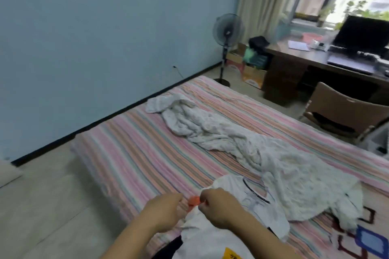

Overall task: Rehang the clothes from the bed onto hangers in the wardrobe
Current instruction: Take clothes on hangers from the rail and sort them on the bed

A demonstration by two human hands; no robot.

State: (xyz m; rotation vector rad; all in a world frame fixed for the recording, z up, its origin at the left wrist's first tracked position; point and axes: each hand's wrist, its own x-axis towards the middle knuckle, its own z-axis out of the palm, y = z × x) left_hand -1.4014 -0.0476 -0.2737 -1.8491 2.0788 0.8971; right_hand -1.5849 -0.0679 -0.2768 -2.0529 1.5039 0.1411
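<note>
Striped bed (pixel 130 153) fills the view — both hands at 6 o'clock. Left hand (pixel 163 210) and right hand (pixel 219 208) pinch a white shirt (pixel 212 235) around an orange hanger (pixel 194 201).

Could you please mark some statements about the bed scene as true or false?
1. Both hands work at the small orange plastic piece. True: left hand, right hand.
2. The crumpled white patterned blanket lies on the floor. False: it lies on the pink striped bed.
3. The black standing fan stands beside the wall. True.
4. The dark computer monitor sits on the bed. False: it sits on the brown wooden desk.
</note>
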